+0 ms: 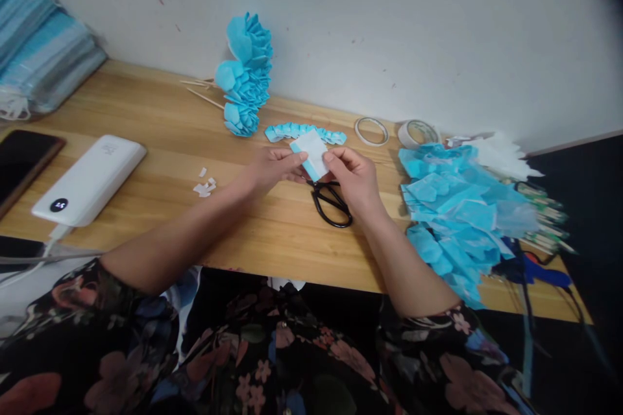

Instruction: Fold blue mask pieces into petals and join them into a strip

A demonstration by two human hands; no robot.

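Between my two hands is a small folded sheet [311, 150], white with a blue strip along its left side. My left hand [278, 165] pinches its left edge, thumb on top. The right edge is pinched by my right hand [355, 178], also thumb up. Just below the sheet lie black-handled scissors [333, 204], their blades hidden by the sheet and fingers. Behind it, a row of folded blue pieces [287, 131] lies on the table. Several blue paper-like flowers [248, 78] on wooden sticks lie against the wall.
At right are crumpled blue sheets [452, 201], a tape roll [418, 133], a thin ring [371, 131] and a blue tool [545, 272]. White scraps [204, 188], a power bank [90, 178], a phone [24, 159] and stacked blue masks [43, 45] lie left on the wooden table [160, 117].
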